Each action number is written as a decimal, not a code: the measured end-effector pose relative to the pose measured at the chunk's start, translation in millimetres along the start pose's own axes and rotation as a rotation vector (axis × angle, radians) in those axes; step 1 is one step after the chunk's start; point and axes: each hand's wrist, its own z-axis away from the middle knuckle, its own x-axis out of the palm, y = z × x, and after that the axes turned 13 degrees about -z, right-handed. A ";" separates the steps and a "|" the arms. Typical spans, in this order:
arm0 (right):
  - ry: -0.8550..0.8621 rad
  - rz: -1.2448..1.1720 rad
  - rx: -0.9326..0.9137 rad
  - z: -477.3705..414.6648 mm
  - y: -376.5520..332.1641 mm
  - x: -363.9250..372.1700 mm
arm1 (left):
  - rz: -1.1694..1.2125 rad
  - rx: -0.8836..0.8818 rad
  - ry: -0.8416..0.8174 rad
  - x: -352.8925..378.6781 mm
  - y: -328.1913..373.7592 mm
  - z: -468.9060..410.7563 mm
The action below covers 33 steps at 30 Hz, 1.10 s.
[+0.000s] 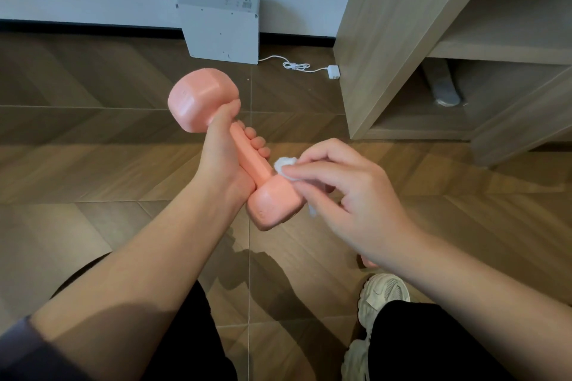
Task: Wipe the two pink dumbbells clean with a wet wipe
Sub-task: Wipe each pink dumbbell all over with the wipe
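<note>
Your left hand (223, 161) wraps the dumbbell (251, 161) handle, holding it above the floor (93, 164). Your right hand (349, 195) pinches the wipe (283, 165) against its near head. If moisture loosens your grip, it could drop toward your shoe (382, 297).

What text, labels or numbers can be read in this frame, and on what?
No text is readable.
white box: small grey markings near its top edge, too blurred to read.
pink dumbbell: faint raised marks on both heads, too faint to read.
</note>
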 end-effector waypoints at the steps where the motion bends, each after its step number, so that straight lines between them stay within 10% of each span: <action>1: 0.025 -0.015 0.028 -1.1 1.5 -1.5 | 0.004 0.002 0.007 0.1 -0.1 0.1; 21: 0.059 -0.269 0.187 4.6 3.2 19.9 | 0.332 0.101 -0.059 6.0 5.2 -2.9; 26: 0.149 -0.081 0.004 -1.8 7.3 16.8 | 0.229 0.011 -0.021 13.0 5.3 -2.1; 33: -0.138 0.358 -0.152 4.2 4.4 14.6 | 0.251 -0.079 0.132 6.4 3.1 0.6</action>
